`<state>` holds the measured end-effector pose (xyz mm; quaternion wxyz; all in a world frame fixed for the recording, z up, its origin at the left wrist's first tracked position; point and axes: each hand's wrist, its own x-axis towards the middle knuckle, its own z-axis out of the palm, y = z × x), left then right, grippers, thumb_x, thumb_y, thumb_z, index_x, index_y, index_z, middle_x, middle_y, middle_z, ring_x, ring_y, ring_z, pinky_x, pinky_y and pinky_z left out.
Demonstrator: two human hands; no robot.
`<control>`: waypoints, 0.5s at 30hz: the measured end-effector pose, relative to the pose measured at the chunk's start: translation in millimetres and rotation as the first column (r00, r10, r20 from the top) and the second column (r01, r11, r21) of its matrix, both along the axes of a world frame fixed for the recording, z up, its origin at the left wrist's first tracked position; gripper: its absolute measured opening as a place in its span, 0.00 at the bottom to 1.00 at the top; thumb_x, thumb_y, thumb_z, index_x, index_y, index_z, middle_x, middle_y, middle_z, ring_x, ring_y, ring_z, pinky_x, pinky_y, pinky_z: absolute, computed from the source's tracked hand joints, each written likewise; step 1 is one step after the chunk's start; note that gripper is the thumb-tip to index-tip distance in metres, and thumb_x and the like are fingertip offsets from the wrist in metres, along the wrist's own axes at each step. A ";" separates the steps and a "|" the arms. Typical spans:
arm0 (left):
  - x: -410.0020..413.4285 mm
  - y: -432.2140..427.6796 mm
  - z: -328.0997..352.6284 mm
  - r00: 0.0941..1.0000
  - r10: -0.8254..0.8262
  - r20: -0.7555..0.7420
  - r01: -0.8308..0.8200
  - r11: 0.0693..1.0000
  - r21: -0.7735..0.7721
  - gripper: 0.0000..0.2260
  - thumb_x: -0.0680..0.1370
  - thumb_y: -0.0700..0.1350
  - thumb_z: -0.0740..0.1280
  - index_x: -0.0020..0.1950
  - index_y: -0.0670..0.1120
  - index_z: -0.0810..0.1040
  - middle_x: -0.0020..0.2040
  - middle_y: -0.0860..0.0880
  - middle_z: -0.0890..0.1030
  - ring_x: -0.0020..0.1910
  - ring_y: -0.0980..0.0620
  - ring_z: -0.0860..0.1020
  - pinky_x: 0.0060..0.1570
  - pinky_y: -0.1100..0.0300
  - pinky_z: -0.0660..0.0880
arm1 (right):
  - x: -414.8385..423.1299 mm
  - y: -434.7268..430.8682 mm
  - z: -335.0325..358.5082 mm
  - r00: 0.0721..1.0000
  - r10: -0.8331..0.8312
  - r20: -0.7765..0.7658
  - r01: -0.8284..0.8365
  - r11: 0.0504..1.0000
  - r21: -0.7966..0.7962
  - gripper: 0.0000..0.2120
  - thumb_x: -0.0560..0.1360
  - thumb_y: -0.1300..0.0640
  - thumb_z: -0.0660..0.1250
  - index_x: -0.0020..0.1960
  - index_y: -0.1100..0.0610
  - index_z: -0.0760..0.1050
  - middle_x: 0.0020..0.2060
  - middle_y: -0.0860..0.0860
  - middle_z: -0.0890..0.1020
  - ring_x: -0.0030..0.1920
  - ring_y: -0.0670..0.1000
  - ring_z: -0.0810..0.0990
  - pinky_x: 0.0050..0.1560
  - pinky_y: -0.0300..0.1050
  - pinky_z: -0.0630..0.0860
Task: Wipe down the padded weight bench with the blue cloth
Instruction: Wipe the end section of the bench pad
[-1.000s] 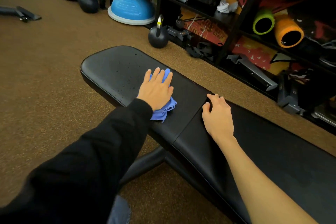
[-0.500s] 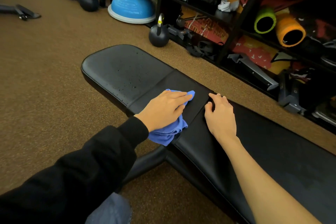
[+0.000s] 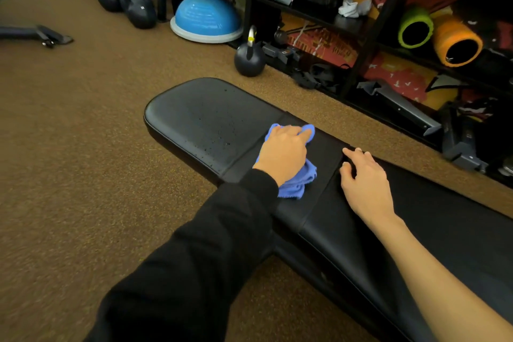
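The black padded bench (image 3: 211,116) runs from centre left to lower right, with water droplets on its end pad. My left hand (image 3: 283,154), in a black sleeve, presses the blue cloth (image 3: 298,183) flat onto the smooth strip between the two pads. The cloth bunches out beyond my fingertips and under my wrist. My right hand (image 3: 363,183), on a bare forearm, rests flat on the long pad just right of the seam, fingers spread and holding nothing.
Brown carpet (image 3: 83,175) surrounds the bench. A black kettlebell (image 3: 249,60) stands just behind it, near a blue balance dome (image 3: 206,18) and two more kettlebells (image 3: 133,3). A black rack (image 3: 369,36) with foam rollers (image 3: 455,41) lines the back right.
My left hand slid the cloth from the droplet pad to the bench's near edge, then back across the strip toward the far side. My right hand stayed in place.
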<state>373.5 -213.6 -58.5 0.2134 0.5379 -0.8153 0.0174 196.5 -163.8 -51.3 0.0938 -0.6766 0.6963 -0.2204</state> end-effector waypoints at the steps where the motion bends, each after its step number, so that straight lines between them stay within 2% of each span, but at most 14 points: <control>1: 7.8 11.4 -2.1 0.997 -0.067 -0.035 0.066 0.998 -0.018 0.15 0.75 0.38 0.55 0.56 0.41 0.77 0.47 0.44 0.80 0.46 0.42 0.78 0.48 0.51 0.70 | 0.2 -0.2 0.8 1.000 0.004 0.003 -0.004 1.000 0.003 0.20 0.80 0.56 0.56 0.72 0.55 0.66 0.72 0.57 0.67 0.75 0.55 0.58 0.74 0.51 0.57; 3: 28.5 36.1 -4.9 0.987 -0.133 -0.087 0.131 0.991 -0.037 0.18 0.76 0.39 0.54 0.59 0.41 0.79 0.52 0.44 0.82 0.48 0.43 0.79 0.50 0.49 0.74 | -0.1 -0.2 3.3 1.000 0.009 0.002 -0.009 1.000 0.017 0.20 0.80 0.55 0.56 0.72 0.54 0.66 0.72 0.56 0.66 0.75 0.55 0.58 0.73 0.51 0.56; 5: 51.4 54.4 -8.6 0.989 -0.101 -0.107 0.102 0.995 0.005 0.18 0.78 0.40 0.56 0.65 0.42 0.76 0.60 0.44 0.79 0.56 0.44 0.77 0.58 0.50 0.72 | -1.1 -1.2 5.9 1.000 0.010 0.006 -0.010 0.999 0.053 0.19 0.80 0.55 0.57 0.71 0.53 0.66 0.72 0.55 0.67 0.74 0.57 0.61 0.72 0.52 0.59; 6: 61.4 59.5 -9.5 0.992 -0.068 -0.107 0.070 0.997 0.015 0.18 0.79 0.39 0.56 0.67 0.44 0.74 0.63 0.45 0.77 0.59 0.43 0.76 0.60 0.51 0.71 | -1.0 -2.9 8.0 1.000 0.003 0.017 -0.004 0.997 0.072 0.19 0.80 0.55 0.57 0.71 0.52 0.67 0.71 0.56 0.69 0.71 0.59 0.66 0.69 0.54 0.65; 8: 73.7 61.1 -10.1 0.994 0.009 -0.113 -0.009 1.000 0.004 0.18 0.80 0.38 0.59 0.69 0.45 0.72 0.66 0.44 0.75 0.63 0.43 0.73 0.61 0.52 0.71 | 3.0 -7.9 15.4 0.999 -0.032 0.030 0.030 0.996 0.085 0.18 0.78 0.55 0.59 0.68 0.51 0.70 0.64 0.56 0.76 0.58 0.62 0.78 0.55 0.56 0.77; 10: 73.8 56.2 -7.6 0.987 0.073 -0.144 -0.071 0.997 0.020 0.19 0.80 0.36 0.60 0.71 0.45 0.71 0.67 0.43 0.74 0.65 0.42 0.72 0.59 0.51 0.72 | 10.4 -13.9 24.8 0.999 -0.033 0.040 0.032 0.999 0.037 0.17 0.77 0.56 0.61 0.65 0.51 0.72 0.58 0.53 0.79 0.49 0.55 0.80 0.48 0.51 0.79; 13: 63.1 43.4 -1.7 0.945 0.132 -0.298 -0.123 0.991 0.047 0.19 0.79 0.34 0.61 0.70 0.42 0.72 0.63 0.41 0.77 0.60 0.41 0.75 0.56 0.50 0.73 | 35.6 -19.4 42.0 0.982 0.021 0.187 -0.014 0.999 -0.040 0.14 0.78 0.57 0.61 0.63 0.53 0.74 0.52 0.45 0.77 0.46 0.43 0.75 0.45 0.32 0.69; 15: 50.7 36.4 4.4 0.882 0.193 -0.430 -0.171 0.981 0.090 0.18 0.80 0.36 0.61 0.70 0.41 0.70 0.62 0.41 0.76 0.60 0.43 0.74 0.59 0.55 0.70 | 62.3 -17.2 50.3 0.948 0.082 0.309 -0.075 0.997 -0.033 0.13 0.78 0.55 0.61 0.60 0.50 0.76 0.47 0.43 0.79 0.44 0.41 0.77 0.42 0.29 0.70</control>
